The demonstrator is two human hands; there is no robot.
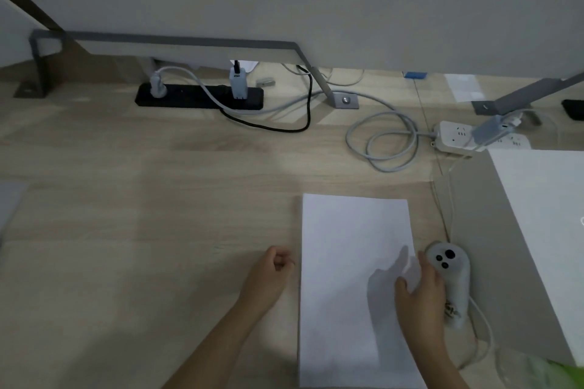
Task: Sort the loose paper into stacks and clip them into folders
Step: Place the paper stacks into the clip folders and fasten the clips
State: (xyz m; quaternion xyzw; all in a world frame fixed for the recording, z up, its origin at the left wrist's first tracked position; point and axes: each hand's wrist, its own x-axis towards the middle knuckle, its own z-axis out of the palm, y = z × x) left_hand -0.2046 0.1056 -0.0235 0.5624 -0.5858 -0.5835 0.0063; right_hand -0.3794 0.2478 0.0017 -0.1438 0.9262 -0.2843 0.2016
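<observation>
A pale wooden desk (126, 230) fills the room in front of me. At its far right a large white sheet (543, 230) lies on a grey mat (474, 230). The paper stack (347, 294) sits near the front edge, between the person's hands. A black power strip (199, 96) and a white power strip (452, 136) lie at the back. A white controller (448, 278) rests just right of the stack. The right hand (420, 290) grips the stack's right edge, thumb on top. The left hand (271, 271) rests just beside the left edge, curled into a loose fist, with nothing visible in it.
</observation>
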